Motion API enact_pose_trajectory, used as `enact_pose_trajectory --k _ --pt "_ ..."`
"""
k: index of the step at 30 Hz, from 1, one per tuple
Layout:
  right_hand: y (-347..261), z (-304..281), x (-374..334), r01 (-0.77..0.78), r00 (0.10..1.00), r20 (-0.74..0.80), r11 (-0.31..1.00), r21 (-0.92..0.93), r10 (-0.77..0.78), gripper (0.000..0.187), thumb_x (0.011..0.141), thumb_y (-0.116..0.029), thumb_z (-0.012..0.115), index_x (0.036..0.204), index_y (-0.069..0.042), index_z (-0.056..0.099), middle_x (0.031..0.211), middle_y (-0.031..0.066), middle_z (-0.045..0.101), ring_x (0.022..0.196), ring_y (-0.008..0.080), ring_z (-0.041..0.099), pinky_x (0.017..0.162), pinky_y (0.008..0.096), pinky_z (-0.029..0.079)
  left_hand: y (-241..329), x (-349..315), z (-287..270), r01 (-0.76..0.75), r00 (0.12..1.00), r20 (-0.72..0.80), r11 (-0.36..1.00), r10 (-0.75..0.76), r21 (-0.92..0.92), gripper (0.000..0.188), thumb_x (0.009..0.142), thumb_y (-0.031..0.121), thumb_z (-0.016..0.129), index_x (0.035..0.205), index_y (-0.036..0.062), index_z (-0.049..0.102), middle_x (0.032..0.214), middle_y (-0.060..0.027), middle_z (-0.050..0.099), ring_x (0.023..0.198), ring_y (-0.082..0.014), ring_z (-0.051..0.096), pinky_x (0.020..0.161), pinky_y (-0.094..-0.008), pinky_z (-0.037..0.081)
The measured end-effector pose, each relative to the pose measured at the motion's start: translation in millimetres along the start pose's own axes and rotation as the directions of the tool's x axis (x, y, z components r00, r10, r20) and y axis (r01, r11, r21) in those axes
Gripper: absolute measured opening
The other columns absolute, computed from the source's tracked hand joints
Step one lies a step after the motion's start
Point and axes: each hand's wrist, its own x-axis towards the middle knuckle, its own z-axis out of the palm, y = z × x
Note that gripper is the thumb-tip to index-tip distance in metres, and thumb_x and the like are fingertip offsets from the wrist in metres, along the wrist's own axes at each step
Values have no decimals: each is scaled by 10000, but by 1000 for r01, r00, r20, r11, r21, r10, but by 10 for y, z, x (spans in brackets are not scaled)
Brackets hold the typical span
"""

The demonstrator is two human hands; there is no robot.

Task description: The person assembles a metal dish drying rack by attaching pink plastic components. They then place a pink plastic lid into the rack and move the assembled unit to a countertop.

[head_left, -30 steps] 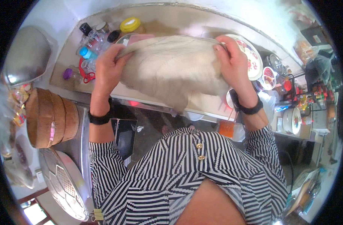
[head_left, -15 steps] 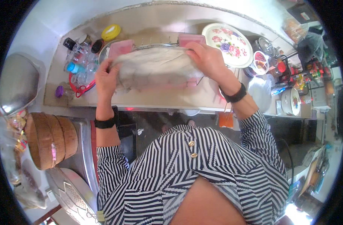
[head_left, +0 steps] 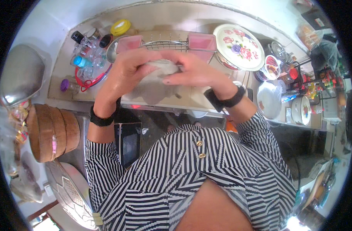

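Observation:
Both hands meet over the counter, around a bunched grey-white cloth (head_left: 165,67). From the left, my left hand (head_left: 131,68) curls its fingers round one side of it. My right hand (head_left: 193,71) grips the other side, thumb below and fingers above. Most of the cloth is hidden behind the fingers, and the part that shows is small. Just beyond the hands stands a wire rack (head_left: 164,45) between two pink containers, the left one (head_left: 130,43) and the right one (head_left: 202,41).
On the left of the counter (head_left: 145,98) is a red basket (head_left: 92,84) with glasses and bottles. A flowered enamel lid (head_left: 239,46) lies at the back right. Beside it are a tub (head_left: 271,67) and a condiment rack (head_left: 306,79). A wooden bucket (head_left: 49,133) stands left.
The cloth, stretched wide between both hands before, is now bunched small. My hands have come together, the left moving right and the right moving left. The rack behind shows more.

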Motion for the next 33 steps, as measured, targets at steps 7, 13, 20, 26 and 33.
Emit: enact_pose_trajectory --k 7,13,20,26,33 --pt "-181 -64 -70 -41 986 155 985 -167 67 240 837 -156 596 1037 -23 580 842 163 617 750 274 616 656 366 462 -143 -376 -86 132 987 67 974 -146 182 243 712 27 684 935 12 587 951 -123 562 855 -286 556 749 -340 454" --pt "-356 90 -323 41 991 131 982 -183 -17 312 809 -81 587 1112 -7 585 993 163 632 940 304 605 800 357 469 -307 -1061 631 481 787 133 465 -603 -743 222 790 68 665 981 41 555 1074 -70 566 907 -184 568 789 -294 465" --pt "-378 -267 -390 134 975 -69 811 -569 -209 382 716 5 593 1090 -70 601 949 158 641 846 338 626 715 374 515 -292 -1262 862 664 661 -45 612 -749 -430 326 813 93 650 1115 10 561 965 -48 618 868 -140 577 774 -270 464" --pt "3 -650 -368 183 775 -181 489 -853 -605 276 691 -8 601 963 -55 591 772 115 613 680 292 625 527 371 501 -182 -729 232 406 682 -708 900 -184 157 193 841 -12 590 1033 -8 611 979 -88 635 904 -171 591 822 -306 470" --pt "303 -557 -508 -142 873 -263 303 -942 -411 125 717 -149 583 839 -121 583 755 71 543 725 249 582 563 379 456 -520 -157 574 437 898 -362 602 -250 668 305 785 56 612 1085 21 566 1050 -170 598 986 -346 556 838 -420 430"
